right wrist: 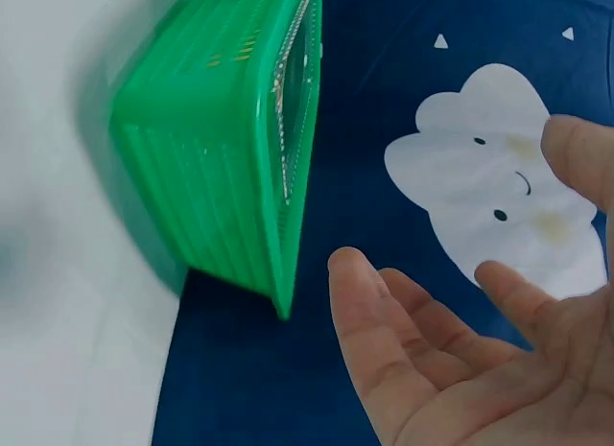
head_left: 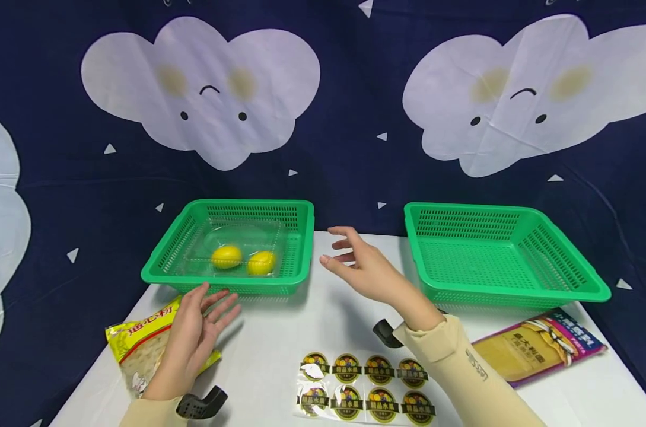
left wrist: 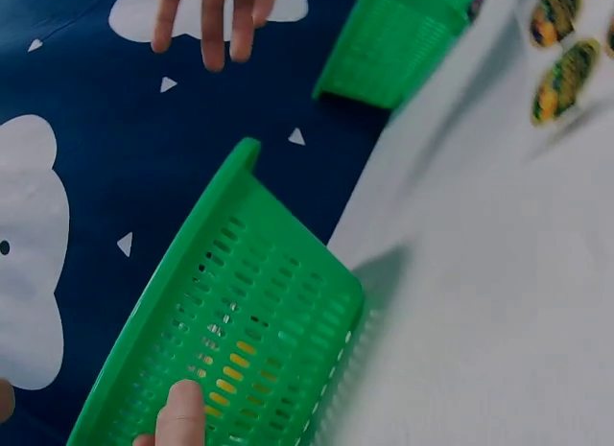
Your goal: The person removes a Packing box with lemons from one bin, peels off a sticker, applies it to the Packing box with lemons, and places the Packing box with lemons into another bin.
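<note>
In the head view my left hand (head_left: 194, 329) hovers before the front rim of the left green basket (head_left: 223, 289), fingers spread and nothing held. My right hand (head_left: 368, 264) hangs in the air just right of that basket, fingers loosely bent and holding nothing; the right wrist view shows its palm bare. Inside the left basket lies a clear plastic container (head_left: 242, 234) with two yellow lemon-like fruits, one on the left (head_left: 226, 257) and the other (head_left: 261, 263) beside it. Through the basket's slots, yellow also shows in the left wrist view.
A second green basket (head_left: 515, 296) stands at the right. Below my left hand lies a yellow food packet (head_left: 146, 338), partly covered by the forearm. A pasta bag (head_left: 536, 347) rests front right, and a sheet of round fruit stickers (head_left: 362, 379) lies front centre. Behind hangs a dark blue cloud-patterned cloth (head_left: 355, 118).
</note>
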Action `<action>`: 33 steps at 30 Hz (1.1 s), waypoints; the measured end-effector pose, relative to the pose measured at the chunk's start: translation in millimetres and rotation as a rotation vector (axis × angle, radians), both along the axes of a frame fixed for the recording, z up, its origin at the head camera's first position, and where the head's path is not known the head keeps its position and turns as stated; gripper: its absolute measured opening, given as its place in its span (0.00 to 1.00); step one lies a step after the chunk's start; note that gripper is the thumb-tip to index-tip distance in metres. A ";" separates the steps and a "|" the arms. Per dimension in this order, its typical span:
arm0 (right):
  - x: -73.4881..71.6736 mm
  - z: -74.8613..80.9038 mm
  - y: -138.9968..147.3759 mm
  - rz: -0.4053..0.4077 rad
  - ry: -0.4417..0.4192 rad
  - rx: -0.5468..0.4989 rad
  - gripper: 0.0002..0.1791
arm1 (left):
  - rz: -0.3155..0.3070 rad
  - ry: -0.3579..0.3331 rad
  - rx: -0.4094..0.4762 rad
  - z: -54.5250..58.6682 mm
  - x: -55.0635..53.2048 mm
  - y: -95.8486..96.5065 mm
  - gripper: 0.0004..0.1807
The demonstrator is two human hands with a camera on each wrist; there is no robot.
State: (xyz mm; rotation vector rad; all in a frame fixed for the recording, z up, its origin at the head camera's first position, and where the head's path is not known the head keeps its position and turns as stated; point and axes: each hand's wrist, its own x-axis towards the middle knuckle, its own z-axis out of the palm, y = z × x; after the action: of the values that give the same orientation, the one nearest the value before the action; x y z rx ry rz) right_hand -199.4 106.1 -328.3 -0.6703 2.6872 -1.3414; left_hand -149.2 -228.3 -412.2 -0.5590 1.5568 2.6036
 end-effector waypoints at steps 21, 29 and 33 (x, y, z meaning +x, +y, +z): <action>-62.3 0.4 -76.8 -0.054 -0.580 -0.366 0.43 | 0.138 0.034 0.078 -4.5 -20.3 2.4 0.07; -77.5 -2.5 -94.1 -0.113 -0.699 -0.399 0.48 | 0.142 0.057 0.038 -6.1 -19.7 3.8 0.08; -81.7 -4.4 -103.5 -0.136 -0.742 -0.405 0.52 | 0.147 0.065 0.007 -8.3 -19.3 3.6 0.10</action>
State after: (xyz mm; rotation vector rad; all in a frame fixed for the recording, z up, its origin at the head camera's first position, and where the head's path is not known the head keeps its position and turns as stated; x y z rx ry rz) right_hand -281.1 2.6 -332.7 0.0266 1.9149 -1.7455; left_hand -168.5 -224.7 -420.5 -0.6165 1.5817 2.7603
